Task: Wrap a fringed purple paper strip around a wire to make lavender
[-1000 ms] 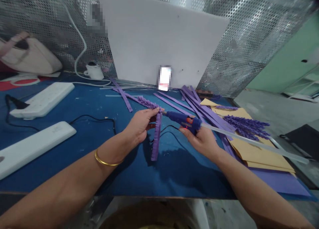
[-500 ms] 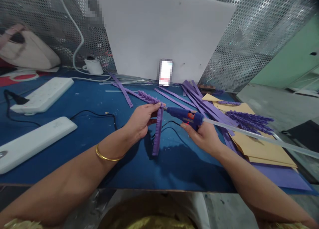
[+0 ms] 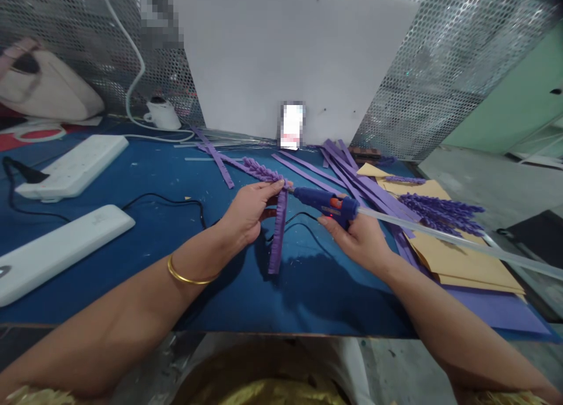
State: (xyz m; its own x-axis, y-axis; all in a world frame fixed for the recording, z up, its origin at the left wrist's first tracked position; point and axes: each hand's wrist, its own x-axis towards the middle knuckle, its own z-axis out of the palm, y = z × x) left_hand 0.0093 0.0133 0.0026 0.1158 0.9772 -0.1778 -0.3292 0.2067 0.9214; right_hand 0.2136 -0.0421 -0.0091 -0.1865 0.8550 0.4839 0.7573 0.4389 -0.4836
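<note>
Blue table (image 3: 334, 311); glue gun (image 3: 314, 199) well inside its front edge

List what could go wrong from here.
Burn: the glue gun has its tip close to the left hand; a slip might scald it.
Stray glue: drips could land on the hanging purple strip.
Snag: the long glue stick extends toward the purple flower spikes and might disturb them.
</note>
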